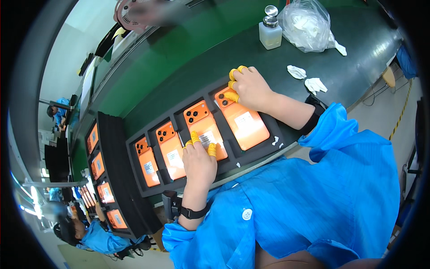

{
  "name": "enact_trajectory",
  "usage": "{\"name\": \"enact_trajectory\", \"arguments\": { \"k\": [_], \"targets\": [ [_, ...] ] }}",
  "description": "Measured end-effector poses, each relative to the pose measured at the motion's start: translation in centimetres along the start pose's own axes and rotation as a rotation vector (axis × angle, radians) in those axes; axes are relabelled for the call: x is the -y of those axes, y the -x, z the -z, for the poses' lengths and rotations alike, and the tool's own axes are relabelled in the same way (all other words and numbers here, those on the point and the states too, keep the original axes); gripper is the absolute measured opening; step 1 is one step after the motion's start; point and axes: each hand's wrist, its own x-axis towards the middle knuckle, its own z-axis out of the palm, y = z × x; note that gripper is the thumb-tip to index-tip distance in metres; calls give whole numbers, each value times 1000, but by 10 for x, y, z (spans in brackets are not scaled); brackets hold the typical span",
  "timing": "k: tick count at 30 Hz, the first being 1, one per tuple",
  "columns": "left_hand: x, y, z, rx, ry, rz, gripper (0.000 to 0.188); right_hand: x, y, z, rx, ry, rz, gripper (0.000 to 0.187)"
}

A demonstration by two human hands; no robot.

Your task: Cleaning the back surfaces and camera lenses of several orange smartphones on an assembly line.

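Note:
A black tray (210,97) holds orange phones in a row, camera ends away from me and backs up, with white labels. My left hand (199,165), yellow finger cots on several fingers, rests over the third phone (214,134) near its label, fingers bent and apart. Left of it lie the second phone (165,145) and the first phone (145,159). At the rightmost phone (251,136), my right hand (251,87) has its cotted thumb over the camera area. Its other fingers curl by the tray's far edge, apart from the thumb; nothing shows held.
Stacked black trays (123,179) with more orange phones stand at left. On the green table (358,49) are a pump bottle (270,35), a clear bag of white wipes (307,27) and crumpled wipes (315,85). White scraps (275,141) lie on the tray's near edge. Co-workers (101,235) sit beyond, left.

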Motion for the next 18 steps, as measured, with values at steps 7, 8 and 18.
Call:
{"name": "enact_trajectory", "arguments": {
  "k": [7, 8, 18],
  "targets": [
    [24, -31, -9, -153, 1103, 423, 30, 11, -5, 3, 108, -108, -137, 23],
    [31, -33, -11, -75, 1161, 410, 25, 11, -5, 2, 116, -85, -144, 25],
    [48, -58, -18, -264, 1469, 273, 15, 8, -2, 0, 144, -72, -127, 28]
  ]
}}
